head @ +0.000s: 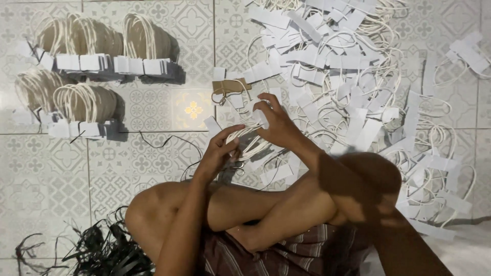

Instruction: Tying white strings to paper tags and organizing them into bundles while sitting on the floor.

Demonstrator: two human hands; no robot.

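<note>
Both hands (220,153) (276,122) grip white cord bundle (248,138); white tags (348,61) heaped right, apparently paper.

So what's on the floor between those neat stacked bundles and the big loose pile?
In the head view, between the stacked bundles and the loose pile: patterned floor tile, mostly bare, and near the pile a small brown card.

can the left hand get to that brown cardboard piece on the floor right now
Probably not at once: the left hand is gripping the bundle of white cord loops. The brown cardboard piece lies just beyond, with nothing covering it.

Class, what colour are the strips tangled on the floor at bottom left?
Black strips, seen in the head view.
</note>
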